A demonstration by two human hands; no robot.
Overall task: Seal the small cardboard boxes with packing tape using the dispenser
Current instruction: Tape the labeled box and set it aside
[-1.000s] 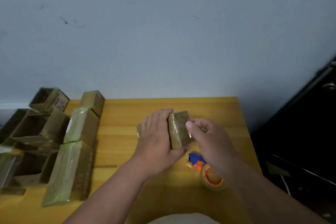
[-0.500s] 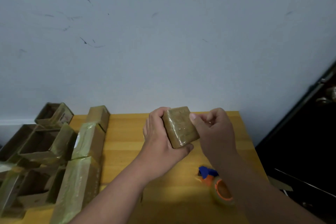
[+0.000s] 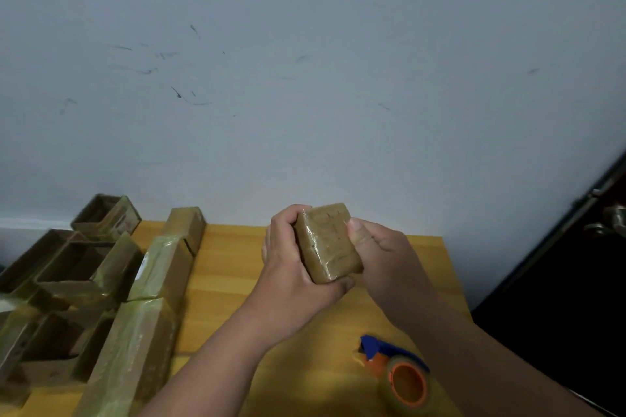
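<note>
Fingers of the left hand (image 3: 288, 267) curl round the small taped box (image 3: 327, 242), thumb under its near corner; the right hand (image 3: 382, 256) pinches its 3 o'clock edge. The box is held above the table (image 3: 230, 267). The tape dispenser (image 3: 396, 372) lies at 5 o'clock, sealed boxes (image 3: 149, 308) stacked at 9 o'clock.

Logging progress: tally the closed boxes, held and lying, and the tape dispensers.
Held closed box, gripped by left hand and right hand: 1
Closed boxes in the row on the table: 3
Tape dispenser: 1
Total: 5
</note>
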